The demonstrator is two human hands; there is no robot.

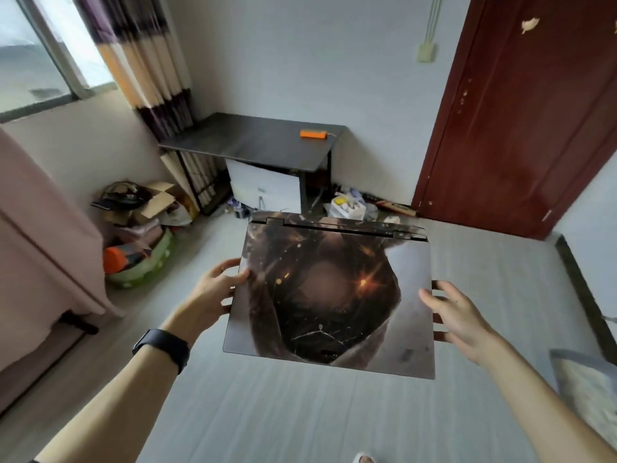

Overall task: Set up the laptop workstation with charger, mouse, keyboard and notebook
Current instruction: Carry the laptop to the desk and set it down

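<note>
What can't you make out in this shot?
Head view only:
Screen and keys of the laptop: hidden, lid shut.
Fingers of left hand and right hand beneath it: hidden by the laptop.
The orange thing on the desk: too small to identify.
The floor clutter by the desk: small and blurred.

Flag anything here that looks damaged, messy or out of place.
The dark red door has paint chipped off in pale patches near its top and down its left side. Boxes and bags are heaped on the floor left of the desk, with more clutter by its right leg.
</note>
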